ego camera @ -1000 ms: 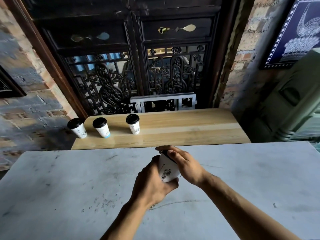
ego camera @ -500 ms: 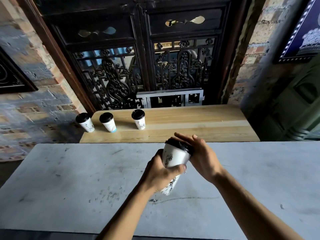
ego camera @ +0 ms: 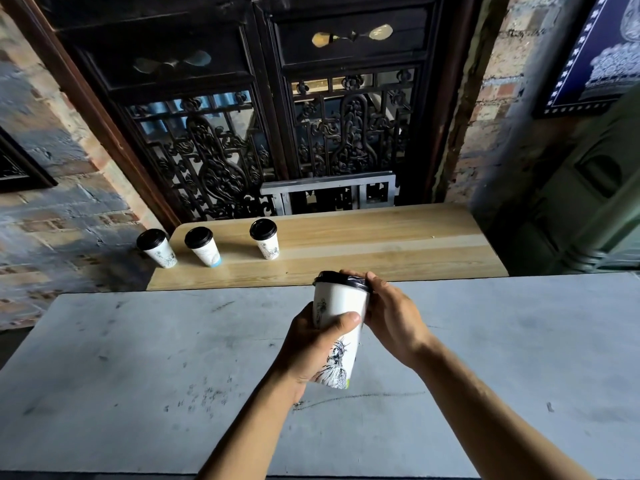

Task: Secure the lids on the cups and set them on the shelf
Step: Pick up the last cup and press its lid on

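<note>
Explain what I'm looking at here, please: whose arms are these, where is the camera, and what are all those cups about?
There is no machine here. The arms belong to a person, and the camera sits on that person's head, looking forward and down, so you see what they see.

The left hand wraps around a white paper cup printed with a drawing, held tilted above a grey table. The right hand grips the black lid on top of it, as if pressing it on.

Beyond the table is a wooden shelf. Three more cups with black lids stand on it toward its left end. Behind that are carved dark doors set in a brick wall.
</note>
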`<state>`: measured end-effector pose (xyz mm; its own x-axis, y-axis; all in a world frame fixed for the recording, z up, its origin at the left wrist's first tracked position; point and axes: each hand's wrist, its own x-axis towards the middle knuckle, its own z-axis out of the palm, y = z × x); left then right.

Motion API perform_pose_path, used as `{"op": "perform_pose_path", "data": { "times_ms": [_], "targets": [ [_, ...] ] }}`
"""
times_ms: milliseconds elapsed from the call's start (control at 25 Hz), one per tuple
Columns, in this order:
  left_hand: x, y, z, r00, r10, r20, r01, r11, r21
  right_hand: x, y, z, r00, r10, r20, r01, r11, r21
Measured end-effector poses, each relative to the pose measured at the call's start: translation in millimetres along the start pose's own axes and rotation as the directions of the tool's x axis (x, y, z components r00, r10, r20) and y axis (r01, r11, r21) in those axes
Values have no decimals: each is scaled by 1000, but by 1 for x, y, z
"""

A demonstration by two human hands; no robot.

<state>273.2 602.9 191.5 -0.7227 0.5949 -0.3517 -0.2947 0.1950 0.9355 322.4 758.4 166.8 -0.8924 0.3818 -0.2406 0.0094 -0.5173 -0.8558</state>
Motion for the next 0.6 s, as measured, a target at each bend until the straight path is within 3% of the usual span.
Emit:
{"op": "perform_pose_path", "data": {
  "times_ms": [480,600],
  "targets": [
    [-2,-14,17,986,-40,-162,27,997,-76,-3,16,9,985,150,-86,-134,976,170],
    [-2,-18,17,982,-36,-188,25,998,-60,4,14,8,987,156,-50,-146,976,159]
  ]
}}
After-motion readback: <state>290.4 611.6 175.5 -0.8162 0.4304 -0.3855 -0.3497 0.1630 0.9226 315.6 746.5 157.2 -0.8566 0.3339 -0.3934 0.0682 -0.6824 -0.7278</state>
